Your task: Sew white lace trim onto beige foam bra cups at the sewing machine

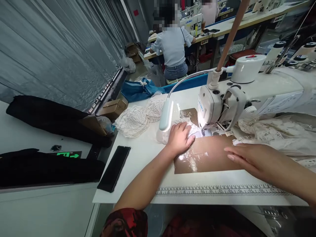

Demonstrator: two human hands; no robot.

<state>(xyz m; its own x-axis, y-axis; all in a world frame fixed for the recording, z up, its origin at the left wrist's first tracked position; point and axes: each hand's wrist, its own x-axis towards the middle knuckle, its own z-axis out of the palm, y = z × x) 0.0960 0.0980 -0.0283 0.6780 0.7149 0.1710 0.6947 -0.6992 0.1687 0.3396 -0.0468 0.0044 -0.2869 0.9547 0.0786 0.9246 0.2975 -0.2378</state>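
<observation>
My left hand [180, 137] lies curled on white lace fabric [191, 130], pressing it down just left of the needle of a white sewing machine [222, 102]. My right hand [249, 158] rests flat, fingers stretched out and pointing left, on a brown shiny patch [209, 159] of the table, close to the edge of more white lace [276, 133] on the right. Nothing is held in the right hand. A small lamp [166, 115] on a flexible neck hangs just above my left hand.
A black phone [114, 168] lies at the table's left edge. A pile of lace pieces [138, 118] sits behind the lamp. A printed ruler [222, 191] runs along the table's front. Black fabric [49, 115] and a cardboard box [113, 108] lie to the left. A seated person [174, 49] works ahead.
</observation>
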